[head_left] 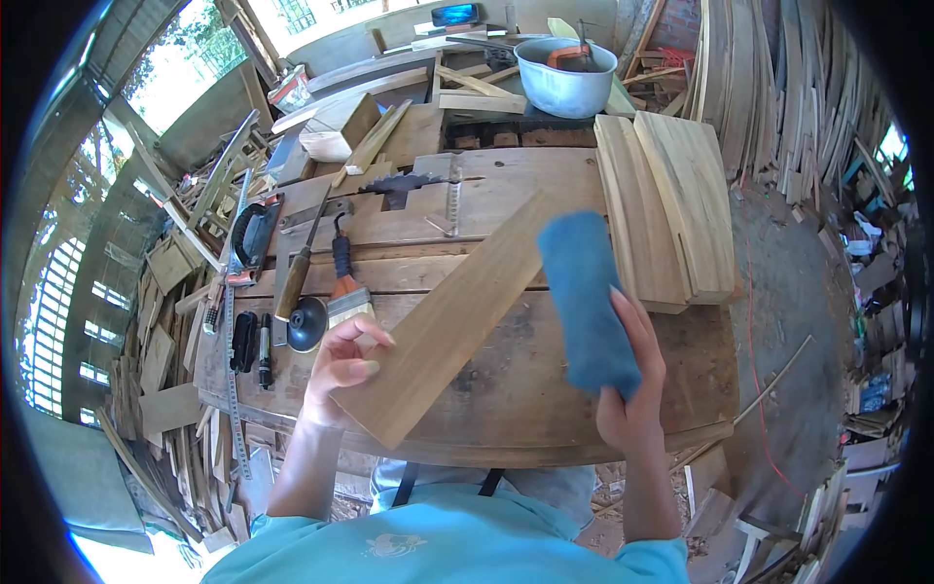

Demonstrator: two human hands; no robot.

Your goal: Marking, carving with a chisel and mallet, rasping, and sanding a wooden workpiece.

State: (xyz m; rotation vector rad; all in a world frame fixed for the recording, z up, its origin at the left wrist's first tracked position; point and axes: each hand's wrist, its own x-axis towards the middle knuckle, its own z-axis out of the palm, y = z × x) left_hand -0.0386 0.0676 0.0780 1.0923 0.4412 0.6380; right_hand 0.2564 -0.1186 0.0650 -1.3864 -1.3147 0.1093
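A flat, smooth wooden board [462, 316] is held up at a slant over the workbench [623, 360]. My left hand [342, 365] grips its near end, thumb on top and fingers at the edge. Around a blue, oblong wrapped block [587, 302], my right hand [634, 375] is closed from the right side; whether cloth or sanding paper covers the block cannot be made out. The block is beside the board's far end. Just beyond my left hand are a paintbrush [347, 287] and a round black disc [308, 324].
Thick wooden boards [671, 209] are stacked at the bench's right. A metal pot [566, 78] stands at the back. On the left lie a chisel-like tool [295, 282], a hand plane [255, 234], a marker [265, 350] and a metal ruler [233, 380]. Timber [769, 88] leans at the far right.
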